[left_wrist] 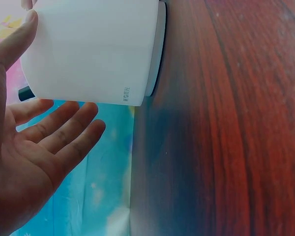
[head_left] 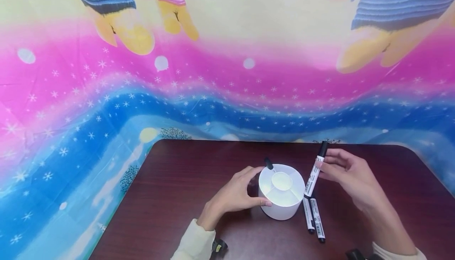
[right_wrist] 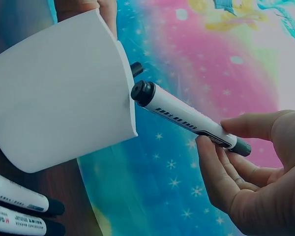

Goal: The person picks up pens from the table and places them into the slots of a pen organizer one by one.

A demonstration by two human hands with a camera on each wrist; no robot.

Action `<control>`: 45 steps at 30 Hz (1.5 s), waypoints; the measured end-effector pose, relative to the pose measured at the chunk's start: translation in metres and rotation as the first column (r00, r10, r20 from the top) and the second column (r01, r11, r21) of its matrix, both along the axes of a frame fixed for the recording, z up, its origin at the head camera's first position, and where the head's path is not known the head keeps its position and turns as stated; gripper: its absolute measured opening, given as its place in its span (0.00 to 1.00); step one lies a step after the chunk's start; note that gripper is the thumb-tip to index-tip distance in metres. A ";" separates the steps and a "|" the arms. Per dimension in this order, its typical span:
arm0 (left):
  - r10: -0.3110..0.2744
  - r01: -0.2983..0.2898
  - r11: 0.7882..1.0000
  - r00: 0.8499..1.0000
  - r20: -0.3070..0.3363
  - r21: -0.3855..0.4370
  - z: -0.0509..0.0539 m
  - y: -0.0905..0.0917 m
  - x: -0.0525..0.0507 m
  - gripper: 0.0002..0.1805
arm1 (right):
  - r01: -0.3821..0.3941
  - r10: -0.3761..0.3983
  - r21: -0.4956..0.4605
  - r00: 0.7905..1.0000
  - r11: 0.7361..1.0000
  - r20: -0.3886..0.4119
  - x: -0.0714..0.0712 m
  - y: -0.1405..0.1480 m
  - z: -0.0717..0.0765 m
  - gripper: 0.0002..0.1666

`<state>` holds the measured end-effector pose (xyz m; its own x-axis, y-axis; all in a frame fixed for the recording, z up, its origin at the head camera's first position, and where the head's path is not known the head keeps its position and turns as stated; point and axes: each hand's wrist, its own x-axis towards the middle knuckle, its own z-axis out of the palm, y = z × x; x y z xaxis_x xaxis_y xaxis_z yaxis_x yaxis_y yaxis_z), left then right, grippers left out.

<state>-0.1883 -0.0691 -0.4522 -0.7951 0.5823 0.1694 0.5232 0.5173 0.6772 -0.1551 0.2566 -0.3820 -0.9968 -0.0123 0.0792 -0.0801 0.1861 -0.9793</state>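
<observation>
A white round pen holder point(head_left: 279, 211) with dividers and a central ring stands on the table. My left hand point(head_left: 234, 192) grips its left side, the thumb point(left_wrist: 17, 42) against the wall and the fingers around the back. The black end of one marker point(head_left: 268, 163) sticks out over the holder's far rim. With thumb and fingertips, my right hand point(head_left: 350, 177) pinches a white whiteboard marker point(right_wrist: 179, 115) near one black end. That marker is tilted, its other end close to the holder's right rim in the head view; whether they touch I cannot tell.
Two more white markers with black caps, a left one point(head_left: 308, 215) and a right one point(head_left: 317, 220), lie side by side on the table right of the holder. The dark red wooden table point(head_left: 170, 181) ends at a colourful patterned cloth point(head_left: 227, 74) behind.
</observation>
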 end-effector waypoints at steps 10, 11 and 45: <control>0.001 -0.001 1.000 1.000 0.002 0.004 0.000 0.000 0.000 0.51 | 0.006 -0.007 -0.058 1.000 0.998 -0.011 -0.003 -0.008 -0.001 0.26; 0.001 -0.001 1.000 1.000 0.000 0.002 0.000 0.000 0.000 0.51 | 0.006 -0.007 -0.070 1.000 0.998 -0.013 -0.003 -0.009 -0.002 0.25; -0.005 0.004 1.000 1.000 -0.014 -0.013 -0.001 0.001 -0.001 0.52 | -0.004 -0.004 0.176 0.999 0.984 0.047 -0.008 -0.024 -0.019 0.30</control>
<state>-0.1891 -0.0686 -0.4529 -0.7901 0.5881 0.1730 0.5349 0.5236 0.6630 -0.1630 0.2327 -0.4008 -0.9993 -0.0217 0.0292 -0.0350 0.3562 -0.9337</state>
